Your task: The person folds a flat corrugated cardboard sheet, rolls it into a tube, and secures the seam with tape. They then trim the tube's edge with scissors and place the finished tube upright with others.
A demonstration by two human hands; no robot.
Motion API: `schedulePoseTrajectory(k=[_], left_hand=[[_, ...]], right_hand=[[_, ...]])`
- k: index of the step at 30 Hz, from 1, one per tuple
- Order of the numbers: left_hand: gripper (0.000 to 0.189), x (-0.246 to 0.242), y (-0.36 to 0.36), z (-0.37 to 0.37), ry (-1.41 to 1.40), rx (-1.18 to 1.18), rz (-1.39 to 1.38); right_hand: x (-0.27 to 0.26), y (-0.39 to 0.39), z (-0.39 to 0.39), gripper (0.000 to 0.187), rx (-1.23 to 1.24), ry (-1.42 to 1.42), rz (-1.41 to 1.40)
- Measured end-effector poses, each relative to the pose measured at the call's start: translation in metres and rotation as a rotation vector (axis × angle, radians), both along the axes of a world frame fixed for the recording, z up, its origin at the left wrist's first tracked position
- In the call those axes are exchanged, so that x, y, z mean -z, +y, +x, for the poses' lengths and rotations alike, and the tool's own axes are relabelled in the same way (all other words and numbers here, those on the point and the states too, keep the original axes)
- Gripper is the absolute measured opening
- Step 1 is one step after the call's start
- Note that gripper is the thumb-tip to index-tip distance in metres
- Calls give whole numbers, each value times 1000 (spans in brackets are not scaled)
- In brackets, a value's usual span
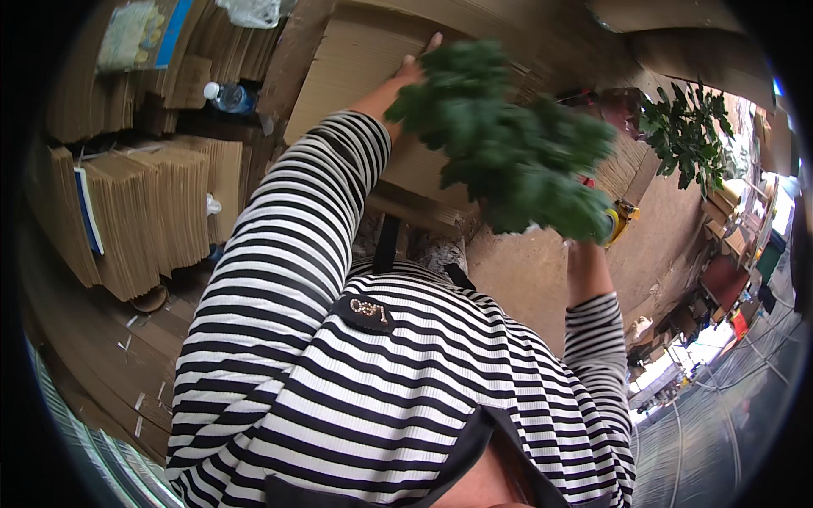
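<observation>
A bunch of dark green leafy stems [502, 133], blurred by motion, is above a cardboard box [356, 76] in front of me. My right hand [583, 253] is at the bunch's near right end and appears to grip it; leaves cover its fingers. My left hand [413, 66] reaches across the box at the bunch's far left edge. Two of its fingertips show against the cardboard, while leaves hide the rest. Just beyond my right hand, a yellow tape dispenser [622, 222] with a roll of tape rests on the brown work surface [527, 267].
Stacks of flattened cardboard [146, 209] stand on my left, with a water bottle [228, 97] lying near them. Another leafy bunch [689, 133] is at the right. A clear plastic bag [254, 11] lies at the far left, and plastic sheeting [686, 438] spans the lower right.
</observation>
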State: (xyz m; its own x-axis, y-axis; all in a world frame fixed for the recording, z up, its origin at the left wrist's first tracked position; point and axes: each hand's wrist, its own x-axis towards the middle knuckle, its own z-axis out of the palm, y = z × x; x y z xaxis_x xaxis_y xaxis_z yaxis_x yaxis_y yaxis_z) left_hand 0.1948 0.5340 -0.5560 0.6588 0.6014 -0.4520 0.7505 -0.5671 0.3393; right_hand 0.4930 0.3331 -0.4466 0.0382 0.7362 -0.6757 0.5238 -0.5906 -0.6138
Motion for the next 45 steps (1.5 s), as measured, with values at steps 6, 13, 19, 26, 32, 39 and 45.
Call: schedulePoseTrajectory(k=[6, 13, 19, 26, 32, 39, 45], left_hand=[[71, 10, 23, -76, -347, -512, -98], [45, -11, -34, -197, -1294, -1512, -209], [27, -96, -240, -146, -1098, -1490, -979], [63, -70, -305, -2, -875, -1910, -1514], [53, -18, -318, 38, -1042, -2149, -837], [17, -7, -326, 33, -1104, -2265, -950], [18, -7, -329, 30, -1123, -2194, -998]], right_hand=[[42, 43, -28, 50, -292, -132, -31], [30, 87, -77, 69, -257, -300, -143], [60, 101, -74, 62, -228, -258, -254], [78, 107, -72, 52, -752, -525, -6], [130, 104, -34, 49, -476, -110, -47], [112, 108, -42, 49, -525, -135, -141], [33, 101, -80, 54, -381, -153, -366]])
